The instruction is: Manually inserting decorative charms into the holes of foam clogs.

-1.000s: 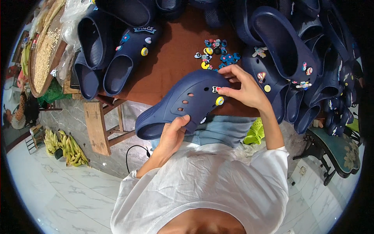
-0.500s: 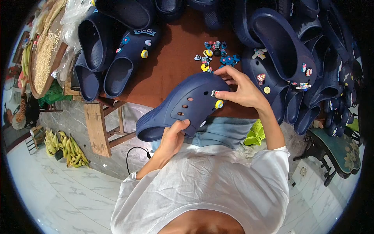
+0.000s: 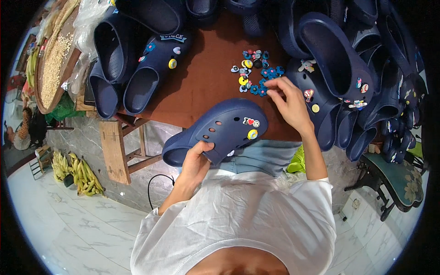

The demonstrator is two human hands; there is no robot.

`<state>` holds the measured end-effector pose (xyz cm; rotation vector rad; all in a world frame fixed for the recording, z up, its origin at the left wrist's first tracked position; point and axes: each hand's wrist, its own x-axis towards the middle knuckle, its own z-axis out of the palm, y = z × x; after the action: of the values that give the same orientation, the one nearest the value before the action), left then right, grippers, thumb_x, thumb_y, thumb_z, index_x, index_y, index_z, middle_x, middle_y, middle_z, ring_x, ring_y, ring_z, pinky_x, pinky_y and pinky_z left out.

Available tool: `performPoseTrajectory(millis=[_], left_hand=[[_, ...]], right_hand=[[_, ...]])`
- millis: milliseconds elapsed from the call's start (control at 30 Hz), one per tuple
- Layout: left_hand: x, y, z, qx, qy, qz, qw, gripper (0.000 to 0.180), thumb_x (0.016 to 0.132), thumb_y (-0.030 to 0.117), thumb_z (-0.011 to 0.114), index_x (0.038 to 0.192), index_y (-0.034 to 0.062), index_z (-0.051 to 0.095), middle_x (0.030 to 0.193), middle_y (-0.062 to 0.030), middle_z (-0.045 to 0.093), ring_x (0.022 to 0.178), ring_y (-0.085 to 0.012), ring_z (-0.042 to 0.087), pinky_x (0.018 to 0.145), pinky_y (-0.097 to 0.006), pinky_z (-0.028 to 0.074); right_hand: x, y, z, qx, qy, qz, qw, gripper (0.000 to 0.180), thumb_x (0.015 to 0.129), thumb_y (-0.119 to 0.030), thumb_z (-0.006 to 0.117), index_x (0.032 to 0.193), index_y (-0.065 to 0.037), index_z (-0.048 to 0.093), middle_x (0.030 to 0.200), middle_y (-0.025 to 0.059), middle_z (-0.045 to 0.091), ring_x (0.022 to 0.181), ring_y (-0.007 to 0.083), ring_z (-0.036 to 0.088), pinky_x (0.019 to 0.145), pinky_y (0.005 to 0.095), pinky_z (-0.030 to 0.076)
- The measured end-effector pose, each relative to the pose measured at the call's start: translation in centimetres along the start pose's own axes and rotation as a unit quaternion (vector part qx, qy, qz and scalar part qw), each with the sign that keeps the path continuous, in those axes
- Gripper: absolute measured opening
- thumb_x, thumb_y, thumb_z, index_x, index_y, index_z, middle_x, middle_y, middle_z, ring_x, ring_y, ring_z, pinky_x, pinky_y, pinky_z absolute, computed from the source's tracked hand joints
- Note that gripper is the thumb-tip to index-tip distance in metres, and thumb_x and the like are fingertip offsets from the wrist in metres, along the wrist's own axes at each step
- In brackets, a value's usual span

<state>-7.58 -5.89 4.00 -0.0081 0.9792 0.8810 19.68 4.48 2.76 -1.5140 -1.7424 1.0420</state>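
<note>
Charms going onto a navy clog, with more waiting in the pile.

At frame centre the left hand grips the navy clog by its side, thumb curled over the top; a few charms already sit near its toe, while most holes look unfilled. The right hand reaches to the heap of small charms on the brown table in the upper middle, fingertips pinching at its edge; whether they hold one cannot be told. Decorated clogs lie upper left.
</note>
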Motion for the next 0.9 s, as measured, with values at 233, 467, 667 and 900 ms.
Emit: performPoseTrajectory(millis=[233,467,667,900], left_hand=[[0.7,-0.1,0.5,-0.011,-0.003,-0.005,1.000,0.045,0.079,0.001,0.056,0.123,0.0007,0.055,0.123,-0.0112,0.060,0.116,-0.0265,0.057,0.104,-0.042,0.045],[1.2,-0.3,-0.1,-0.049,-0.016,-0.011,0.999,0.042,0.079,-0.001,0.054,0.121,0.0002,0.056,0.122,-0.0117,0.060,0.114,-0.0263,0.058,0.103,-0.042,0.046],[1.4,-0.1,0.7,-0.040,-0.017,-0.005,0.999,0.046,0.081,0.002,0.056,0.127,-0.0010,0.053,0.125,-0.0128,0.060,0.117,-0.0261,0.058,0.104,-0.042,0.046],[1.4,-0.1,2.0,-0.080,-0.010,-0.032,0.996,0.047,0.086,0.010,0.058,0.131,-0.0020,0.049,0.128,-0.0143,0.059,0.118,-0.0265,0.059,0.104,-0.042,0.046]], right_hand=[[3.0,0.8,3.1,-0.157,0.014,-0.144,0.977,0.021,0.086,-0.015,0.069,0.104,-0.005,0.067,0.099,0.0102,0.063,0.094,0.0312,0.062,0.083,0.0398,0.048],[3.7,0.9,3.3,-0.212,-0.022,-0.182,0.960,0.026,0.083,-0.018,0.072,0.105,-0.007,0.067,0.098,0.0093,0.060,0.095,0.0306,0.060,0.084,0.0410,0.048],[4.1,1.0,1.9,-0.144,0.048,-0.128,0.980,0.019,0.087,-0.009,0.067,0.105,-0.006,0.067,0.092,0.0130,0.061,0.087,0.0337,0.063,0.076,0.0425,0.050],[6.2,1.9,2.6,-0.274,0.101,-0.155,0.944,0.022,0.085,-0.005,0.067,0.107,-0.007,0.065,0.099,0.0095,0.059,0.094,0.0305,0.061,0.078,0.0429,0.052]])
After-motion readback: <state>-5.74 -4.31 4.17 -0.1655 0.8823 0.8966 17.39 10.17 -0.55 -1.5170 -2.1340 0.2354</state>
